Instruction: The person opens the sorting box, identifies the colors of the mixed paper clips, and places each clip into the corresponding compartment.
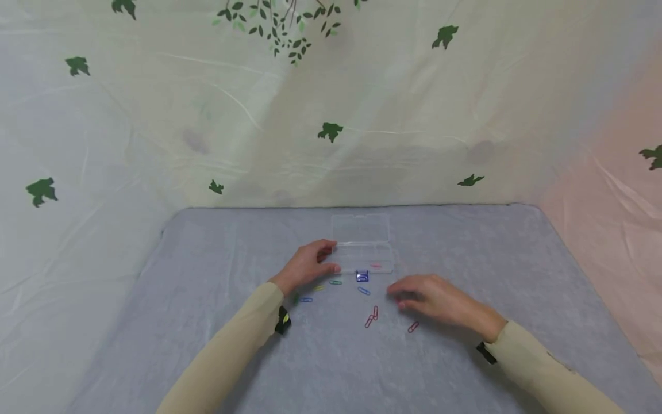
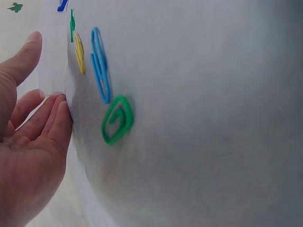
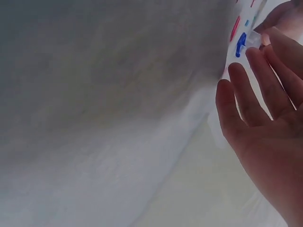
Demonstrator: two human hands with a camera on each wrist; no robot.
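Note:
A clear plastic box [image 1: 360,253] lies on the cloth with its lid [image 1: 360,228] folded back. My left hand [image 1: 310,263] holds its left end, thumb at the front corner and fingers toward the hinge side. Inside, toward the right, lies a red paper clip [image 1: 376,266]. A small dark blue square piece [image 1: 362,276] sits at the box's front edge. My right hand [image 1: 431,296] is just right of the box's front, fingers loosely bent and holding nothing. Between the hands are a blue paper clip [image 1: 364,291] and a pair of red paper clips [image 1: 372,317].
Near my left wrist lie a green paper clip [image 2: 117,120], a light blue one [image 2: 100,66] and a yellow one [image 2: 79,54]. Another green paper clip [image 1: 335,282] is before the box. One red paper clip [image 1: 413,327] lies below my right hand. A leaf-printed curtain [image 1: 393,161] hangs behind.

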